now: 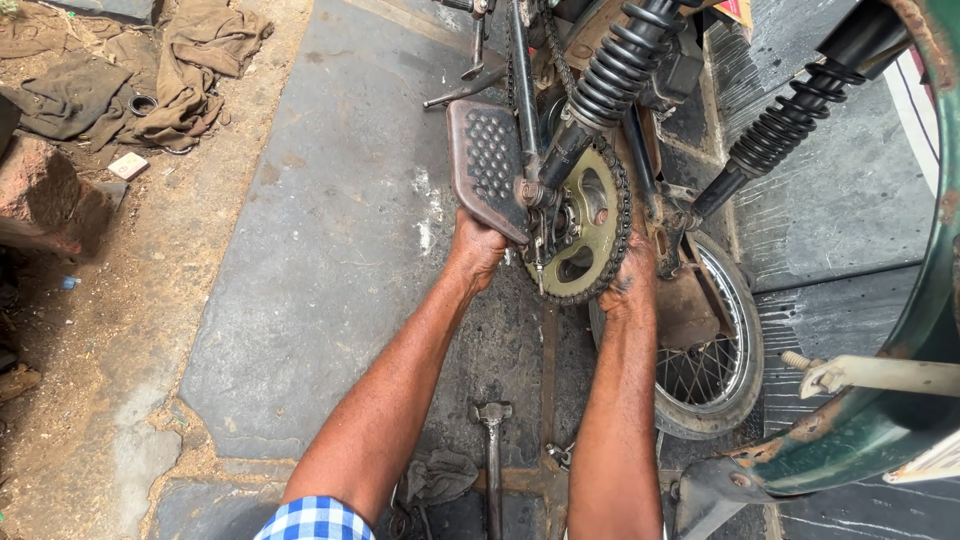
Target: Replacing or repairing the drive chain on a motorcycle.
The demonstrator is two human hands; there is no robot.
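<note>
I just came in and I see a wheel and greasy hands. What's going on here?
A person is crouched over the back end of a motorcycle. The left hand grips the edge of a perforated metal guard, and the right hand presses against the chain where it wraps the rear sprocket. The spoked wheel sits just behind. A hammer and a rag lie on the stone floor between the arms.
</note>
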